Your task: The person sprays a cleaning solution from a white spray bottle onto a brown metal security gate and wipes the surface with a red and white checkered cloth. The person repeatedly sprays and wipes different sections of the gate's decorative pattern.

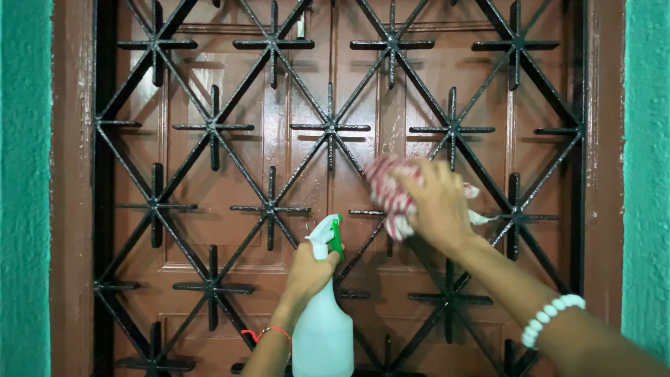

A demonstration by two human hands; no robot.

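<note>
My left hand [308, 271] grips the neck of a white spray bottle [322, 335] with a green trigger, held upright in front of the lower middle of a black metal grille [213, 129]. My right hand [436, 202] presses a red-and-white cloth [387, 192] against the grille's bars right of centre; the hand is motion-blurred. Behind the grille stand glossy brown wooden shutters [195, 181]. A red thread band is on my left wrist and a white bead bracelet [551, 318] on my right.
A brown window frame [70, 188] surrounds the grille. Rough teal walls [24, 188] flank it on both sides. The grille's diagonal bars carry cross-shaped ornaments with narrow gaps between them.
</note>
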